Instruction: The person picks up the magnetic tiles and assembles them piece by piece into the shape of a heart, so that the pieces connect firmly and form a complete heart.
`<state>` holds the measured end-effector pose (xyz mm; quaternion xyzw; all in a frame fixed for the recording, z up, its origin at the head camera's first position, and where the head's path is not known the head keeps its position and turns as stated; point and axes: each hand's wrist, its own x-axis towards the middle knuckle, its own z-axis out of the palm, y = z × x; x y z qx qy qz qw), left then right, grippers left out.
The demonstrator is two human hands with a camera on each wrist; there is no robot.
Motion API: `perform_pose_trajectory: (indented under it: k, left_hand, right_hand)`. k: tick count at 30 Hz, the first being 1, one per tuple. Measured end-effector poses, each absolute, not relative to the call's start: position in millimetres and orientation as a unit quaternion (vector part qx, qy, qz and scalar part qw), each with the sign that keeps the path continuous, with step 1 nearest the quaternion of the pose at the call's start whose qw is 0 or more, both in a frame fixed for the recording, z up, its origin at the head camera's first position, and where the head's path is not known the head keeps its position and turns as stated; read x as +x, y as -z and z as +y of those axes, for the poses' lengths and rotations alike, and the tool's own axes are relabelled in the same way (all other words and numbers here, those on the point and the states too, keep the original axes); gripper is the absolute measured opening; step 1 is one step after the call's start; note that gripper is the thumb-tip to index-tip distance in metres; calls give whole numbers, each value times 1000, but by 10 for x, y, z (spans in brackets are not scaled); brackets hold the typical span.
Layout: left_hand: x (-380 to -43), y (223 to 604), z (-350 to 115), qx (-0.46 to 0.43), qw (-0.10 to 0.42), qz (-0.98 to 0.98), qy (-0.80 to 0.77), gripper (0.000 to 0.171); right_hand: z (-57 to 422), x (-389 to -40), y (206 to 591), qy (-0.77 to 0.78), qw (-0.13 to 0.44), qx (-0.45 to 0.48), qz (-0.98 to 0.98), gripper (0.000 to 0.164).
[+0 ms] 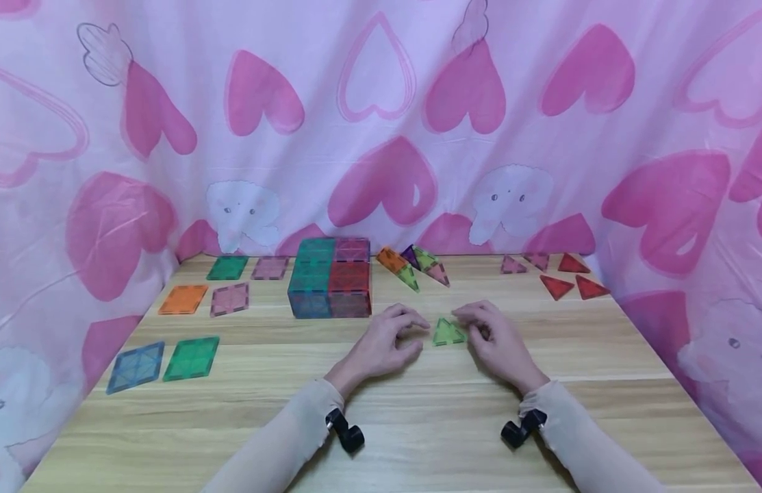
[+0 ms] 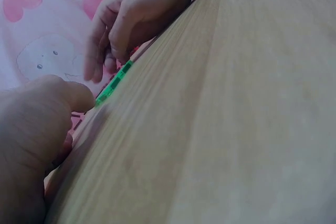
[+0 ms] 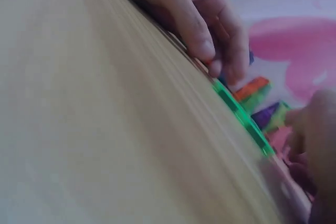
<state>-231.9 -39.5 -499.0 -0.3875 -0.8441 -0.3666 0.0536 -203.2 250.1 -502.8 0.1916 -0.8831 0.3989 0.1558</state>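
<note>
A light green translucent triangular tile (image 1: 448,333) lies flat on the table between the two hands. My left hand (image 1: 387,346) is on its left side, fingers loosely bent and thumb apart from them, nothing in its grasp. On the other side my right hand (image 1: 499,342) hovers close to the tile's right edge, its fingers slightly curved and holding nothing. From the left wrist, the green tile (image 2: 113,83) appears as a thin strip between both hands. The right wrist view also shows the green tile (image 3: 242,118) edge-on; whether any fingertip touches it is unclear.
Behind the left hand stands a block of green, red, purple and blue tiles (image 1: 329,279). Beside it lie joined orange-green tiles (image 1: 398,267) and a purple-green-pink group (image 1: 426,264). Red triangles (image 1: 556,287) sit far right; blue (image 1: 136,368), green (image 1: 192,358) and orange squares (image 1: 183,300) left.
</note>
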Motion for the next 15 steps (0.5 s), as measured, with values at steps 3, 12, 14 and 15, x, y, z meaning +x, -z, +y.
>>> perform_pose_trajectory:
  k: [3, 12, 14, 15]
  left_hand:
    - [-2324, 4979, -390, -407, 51, -845, 345, 39]
    - [-2309, 4983, -407, -456, 42, -842, 286, 44]
    - [-2308, 4986, -411, -465, 38, -843, 269, 46]
    - [-2309, 4987, -414, -468, 36, -844, 260, 46]
  right_hand:
    - [2676, -2126, 5025, -419, 197, 134, -876, 41]
    - [3567, -2339, 5024, -385, 304, -41, -870, 45]
    - [3735, -2332, 5024, -367, 292, -65, -881, 53]
    - [3801, -2329, 5027, -355, 280, -71, -889, 58]
